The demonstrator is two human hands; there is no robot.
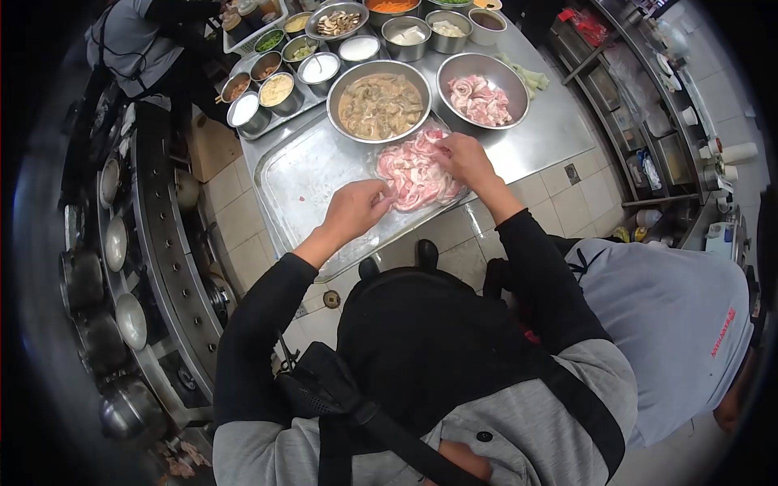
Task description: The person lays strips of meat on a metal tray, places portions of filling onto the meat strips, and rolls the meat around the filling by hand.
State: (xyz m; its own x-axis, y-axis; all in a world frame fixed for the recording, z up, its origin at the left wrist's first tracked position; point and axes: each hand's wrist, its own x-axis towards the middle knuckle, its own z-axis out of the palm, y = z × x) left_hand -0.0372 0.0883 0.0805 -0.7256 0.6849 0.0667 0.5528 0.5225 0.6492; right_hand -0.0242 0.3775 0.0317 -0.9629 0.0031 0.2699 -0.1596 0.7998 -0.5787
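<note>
A pile of thinly sliced raw meat (417, 174), pink with white fat, lies at the right end of a shallow metal tray (279, 182). My left hand (356, 209) is at the pile's left edge, its thumb and fingers pinched together on the meat. My right hand (470, 164) reaches onto the pile's upper right side, with its fingers closed on slices. Just behind the pile stands a steel bowl of brownish meat in sauce (379, 107). To its right is a steel bowl (523, 101) holding more raw slices (480, 101).
Several small metal containers (279, 93) of seasonings and cut ingredients crowd the table's far side. A stove counter (174, 267) runs along the left, shelving (648, 121) along the right. One person in grey (673, 332) is close at my right; another (142, 49) stands far left.
</note>
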